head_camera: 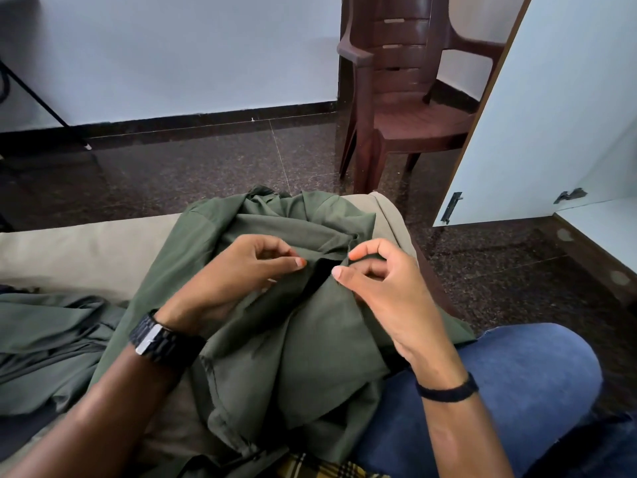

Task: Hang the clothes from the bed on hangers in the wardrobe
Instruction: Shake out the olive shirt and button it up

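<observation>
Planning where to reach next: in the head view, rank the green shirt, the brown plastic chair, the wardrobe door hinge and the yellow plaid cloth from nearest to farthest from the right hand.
1. Green shirt: pinched by the right hand.
2. Yellow plaid cloth: below the hand, at the bottom edge.
3. Wardrobe door hinge to the right and brown plastic chair ahead: both clearly farther, too close to rank.

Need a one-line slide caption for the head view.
Both hands, left hand and right hand, pinch a green shirt on the bed.
</observation>
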Available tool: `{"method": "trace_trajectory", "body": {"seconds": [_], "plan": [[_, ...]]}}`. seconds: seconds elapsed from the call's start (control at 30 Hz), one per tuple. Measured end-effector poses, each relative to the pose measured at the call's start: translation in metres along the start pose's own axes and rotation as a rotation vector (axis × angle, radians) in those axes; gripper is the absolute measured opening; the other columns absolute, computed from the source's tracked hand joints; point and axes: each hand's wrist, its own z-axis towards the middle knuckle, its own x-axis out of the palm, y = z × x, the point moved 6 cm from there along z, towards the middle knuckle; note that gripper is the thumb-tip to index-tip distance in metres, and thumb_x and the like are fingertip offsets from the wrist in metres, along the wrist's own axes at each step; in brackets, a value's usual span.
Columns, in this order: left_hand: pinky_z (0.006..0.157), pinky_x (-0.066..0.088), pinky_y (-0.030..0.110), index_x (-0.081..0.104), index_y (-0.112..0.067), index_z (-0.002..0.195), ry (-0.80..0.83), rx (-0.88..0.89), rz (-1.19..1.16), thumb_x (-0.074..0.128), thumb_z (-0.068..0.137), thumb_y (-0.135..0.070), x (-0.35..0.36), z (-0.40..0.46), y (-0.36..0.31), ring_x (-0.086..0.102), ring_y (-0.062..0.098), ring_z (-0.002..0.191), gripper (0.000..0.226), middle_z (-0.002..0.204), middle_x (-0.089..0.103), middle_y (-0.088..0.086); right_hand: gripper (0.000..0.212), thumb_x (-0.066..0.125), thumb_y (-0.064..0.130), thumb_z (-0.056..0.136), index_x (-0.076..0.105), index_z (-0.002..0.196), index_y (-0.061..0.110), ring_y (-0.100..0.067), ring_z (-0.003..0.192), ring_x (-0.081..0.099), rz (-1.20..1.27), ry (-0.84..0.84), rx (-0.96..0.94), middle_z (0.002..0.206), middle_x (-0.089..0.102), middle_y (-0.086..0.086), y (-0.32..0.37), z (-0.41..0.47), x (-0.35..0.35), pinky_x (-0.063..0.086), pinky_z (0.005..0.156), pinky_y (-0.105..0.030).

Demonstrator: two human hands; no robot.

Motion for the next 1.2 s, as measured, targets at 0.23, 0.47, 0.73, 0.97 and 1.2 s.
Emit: {"method": "trace_trajectory", "body": {"seconds": [0.23,0.47,0.73,0.97,1.2], "plan": [[0.051,0.045,0.013,0.07,-0.016,0.072,0.174,-0.124,-0.191,0.075,0.062,-0.028,0.022,-0.02,-0.004,0.051,0.002,0.053,0.017,0.061,0.059,-0.004,0.025,0.077,0.013,0.077,0.057,0.085,0.024,-0.006,0.062,0.059,0.06,-0.011,0.021,0.068,0.069,0.004,0.002,-0.008,0.019,0.047,0.061,-0.019],[0.052,0.047,0.014,0.071,-0.016,0.069,0.11,-0.157,-0.222,0.077,0.058,-0.026,0.018,-0.024,0.001,0.053,0.004,0.056,0.016,0.065,0.06,-0.002,0.028,0.076,0.006,0.076,0.059,0.088,0.024,-0.007,0.069,0.062,0.172,0.042,0.046,0.071,0.069,0.005,0.001,-0.01,0.023,0.05,0.069,-0.022],[0.048,0.04,0.014,0.068,-0.011,0.068,-0.016,-0.136,-0.146,0.066,0.084,-0.003,0.016,-0.026,-0.001,0.047,0.007,0.052,0.018,0.064,0.053,0.005,0.018,0.065,0.009,0.086,0.061,0.095,0.024,-0.009,0.069,0.063,0.211,0.069,0.058,0.075,0.072,0.001,0.0,-0.011,0.025,0.05,0.064,-0.028],[0.049,0.04,0.012,0.067,-0.01,0.067,-0.037,-0.074,-0.097,0.063,0.087,-0.002,0.022,-0.026,-0.006,0.045,0.006,0.053,0.021,0.064,0.052,0.005,0.03,0.069,-0.004,0.079,0.056,0.096,0.017,-0.003,0.063,0.061,0.19,0.071,-0.005,0.072,0.068,0.003,0.007,-0.012,0.025,0.048,0.048,-0.016],[0.053,0.044,0.014,0.068,-0.007,0.072,-0.028,-0.072,-0.083,0.062,0.088,-0.001,0.021,-0.026,-0.01,0.053,0.005,0.056,0.018,0.066,0.061,0.003,0.031,0.069,-0.001,0.076,0.054,0.09,0.023,-0.003,0.059,0.061,-0.039,0.033,-0.14,0.071,0.068,0.005,0.013,-0.013,0.025,0.048,0.054,-0.018]]}}
